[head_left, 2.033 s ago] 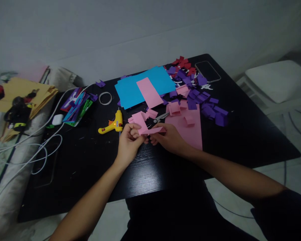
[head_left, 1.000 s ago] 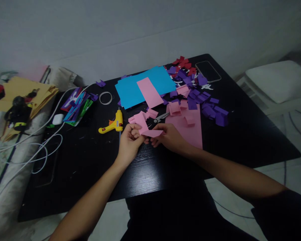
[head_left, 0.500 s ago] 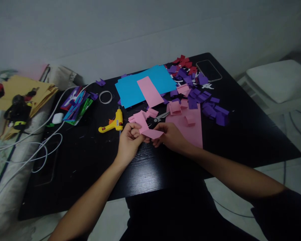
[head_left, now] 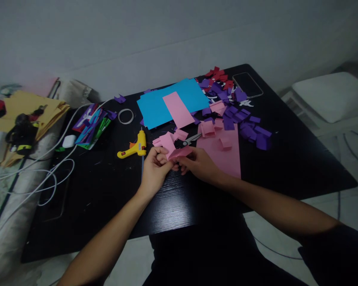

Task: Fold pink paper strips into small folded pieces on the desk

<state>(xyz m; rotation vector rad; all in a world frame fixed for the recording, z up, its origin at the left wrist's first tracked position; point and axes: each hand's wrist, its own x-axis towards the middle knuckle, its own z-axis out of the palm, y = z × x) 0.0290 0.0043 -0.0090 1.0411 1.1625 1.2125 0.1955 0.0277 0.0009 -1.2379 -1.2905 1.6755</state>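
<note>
Both my hands meet over the front middle of a black table, pinching one small pink paper piece. My left hand grips its left part with curled fingers. From the right, my right hand pinches its folded flap. Just behind the hands lie scissors and a few loose pink folded pieces. A larger pink sheet lies to the right of my right hand.
A yellow glue gun lies left of my hands. Behind are blue sheets with a pink strip, a tape ring, purple scraps, red scraps and a phone. White cables and coloured strips lie left.
The pink flap under my right fingers has been folded up and inward toward my left hand. Both hands stay in the same spot.
</note>
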